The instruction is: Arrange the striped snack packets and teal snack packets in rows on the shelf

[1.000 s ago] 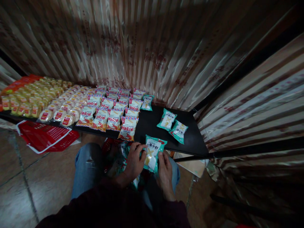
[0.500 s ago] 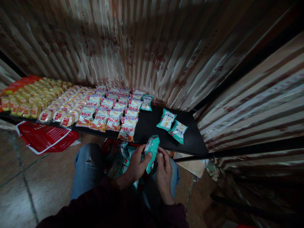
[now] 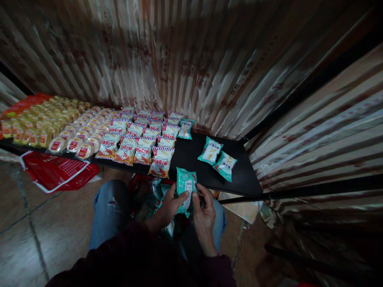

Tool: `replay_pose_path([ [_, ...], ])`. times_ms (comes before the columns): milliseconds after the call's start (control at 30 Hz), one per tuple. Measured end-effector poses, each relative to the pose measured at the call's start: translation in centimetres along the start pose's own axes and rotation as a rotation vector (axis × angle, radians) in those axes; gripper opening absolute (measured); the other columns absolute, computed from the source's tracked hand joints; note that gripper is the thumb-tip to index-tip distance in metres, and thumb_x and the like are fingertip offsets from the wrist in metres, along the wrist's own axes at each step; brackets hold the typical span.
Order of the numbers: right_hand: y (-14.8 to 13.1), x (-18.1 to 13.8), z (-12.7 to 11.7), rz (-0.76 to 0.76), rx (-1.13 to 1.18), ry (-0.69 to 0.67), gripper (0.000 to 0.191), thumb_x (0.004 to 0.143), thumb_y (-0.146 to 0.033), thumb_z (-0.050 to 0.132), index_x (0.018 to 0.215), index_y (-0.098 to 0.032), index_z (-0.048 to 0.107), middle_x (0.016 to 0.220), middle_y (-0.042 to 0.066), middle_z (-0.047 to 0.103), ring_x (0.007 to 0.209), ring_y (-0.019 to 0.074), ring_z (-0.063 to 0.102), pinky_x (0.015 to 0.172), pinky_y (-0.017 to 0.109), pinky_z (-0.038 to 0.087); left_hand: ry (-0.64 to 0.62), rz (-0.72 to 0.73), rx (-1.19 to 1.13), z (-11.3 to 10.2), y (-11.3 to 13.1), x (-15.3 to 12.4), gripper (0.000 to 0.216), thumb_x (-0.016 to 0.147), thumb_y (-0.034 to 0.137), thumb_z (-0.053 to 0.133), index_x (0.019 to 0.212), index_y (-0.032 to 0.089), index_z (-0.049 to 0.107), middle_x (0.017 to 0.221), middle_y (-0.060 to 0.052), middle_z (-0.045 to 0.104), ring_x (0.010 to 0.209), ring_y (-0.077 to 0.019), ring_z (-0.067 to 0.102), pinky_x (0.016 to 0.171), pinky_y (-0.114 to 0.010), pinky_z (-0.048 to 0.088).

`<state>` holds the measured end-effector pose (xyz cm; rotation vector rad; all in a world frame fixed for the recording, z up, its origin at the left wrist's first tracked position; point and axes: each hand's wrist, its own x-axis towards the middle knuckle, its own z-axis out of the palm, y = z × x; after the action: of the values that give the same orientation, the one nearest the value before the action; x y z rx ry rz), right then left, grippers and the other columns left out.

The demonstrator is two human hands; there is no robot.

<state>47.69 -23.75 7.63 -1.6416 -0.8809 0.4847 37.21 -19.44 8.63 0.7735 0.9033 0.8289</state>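
Observation:
A teal snack bag [image 3: 185,181] stands upright between my two hands, its printed face turned toward me. My left hand [image 3: 167,208] is closed on its left side, with the thumb across the front. At the right edge, the thumb and fingers of my right hand [image 3: 204,215] pinch the same bag. Below it, between my knees, a red basket [image 3: 134,182] contains more teal bags [image 3: 156,186], partly hidden by my left arm. Two matching teal bags [image 3: 210,150] lie on the black shelf [image 3: 188,153] ahead, and another [image 3: 186,128] leans at the back.
Rows of white-and-orange snack bags [image 3: 143,150] fill the shelf's middle. Round packaged cakes [image 3: 85,150] and yellow packets [image 3: 31,137] sit farther left. A red basket with white handles [image 3: 60,171] is beneath. Striped sheeting [image 3: 167,59] hangs behind; a dark pole [image 3: 299,87] slants at right.
The teal bag has been turned from edge-on so its printed side faces me. My right hand has moved in slightly onto its right edge. The bags on the shelf have not moved.

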Motion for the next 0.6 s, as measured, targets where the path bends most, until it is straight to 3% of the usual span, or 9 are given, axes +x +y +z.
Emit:
replay_pose_path([
  [100, 0.1, 0.2, 0.2, 0.142, 0.076, 0.001, 0.051, 0.079, -0.052, 0.060, 0.117, -0.019, 0.061, 0.111, 0.012, 0.069, 0.096, 0.0242, 0.065, 0.078, 0.036, 0.053, 0.008, -0.030, -0.116, 0.0, 0.1, -0.1, 0.061, 0.067, 0.048, 0.079, 0.115, 0.016, 0.060, 0.111, -0.011, 0.070, 0.101, -0.0261, 0.065, 0.091, -0.037, 0.050],
  [267, 0.0, 0.3, 0.3, 0.277, 0.135, -0.083, 0.049, 0.077, -0.056, 0.060, 0.109, -0.020, 0.065, 0.109, 0.012, 0.072, 0.098, 0.0266, 0.067, 0.079, 0.036, 0.053, -0.012, -0.040, -0.215, -0.3, 0.1, 0.3, 0.060, 0.069, 0.050, 0.077, 0.116, 0.016, 0.061, 0.106, -0.010, 0.071, 0.096, -0.0257, 0.067, 0.087, -0.036, 0.052],
  [433, 0.5, 0.5, 0.6, 0.306, 0.163, -0.088, 0.050, 0.073, -0.059, 0.062, 0.106, -0.021, 0.064, 0.104, 0.011, 0.073, 0.091, 0.0262, 0.068, 0.075, 0.037, 0.054, 0.035, -0.018, -0.116, -0.8, -0.5, 1.0, 0.056, 0.073, 0.054, 0.072, 0.113, 0.018, 0.059, 0.106, -0.008, 0.071, 0.091, -0.0222, 0.067, 0.080, -0.031, 0.052],
  [600, 0.9, 0.6, 0.9, 0.308, 0.179, -0.061, 0.053, 0.073, -0.058, 0.061, 0.110, -0.020, 0.061, 0.112, 0.012, 0.070, 0.098, 0.0259, 0.066, 0.078, 0.036, 0.053, 0.042, -0.007, -0.058, -0.6, 0.0, 1.0, 0.056, 0.073, 0.056, 0.070, 0.111, 0.016, 0.058, 0.104, -0.008, 0.070, 0.091, -0.0217, 0.066, 0.080, -0.031, 0.051],
])
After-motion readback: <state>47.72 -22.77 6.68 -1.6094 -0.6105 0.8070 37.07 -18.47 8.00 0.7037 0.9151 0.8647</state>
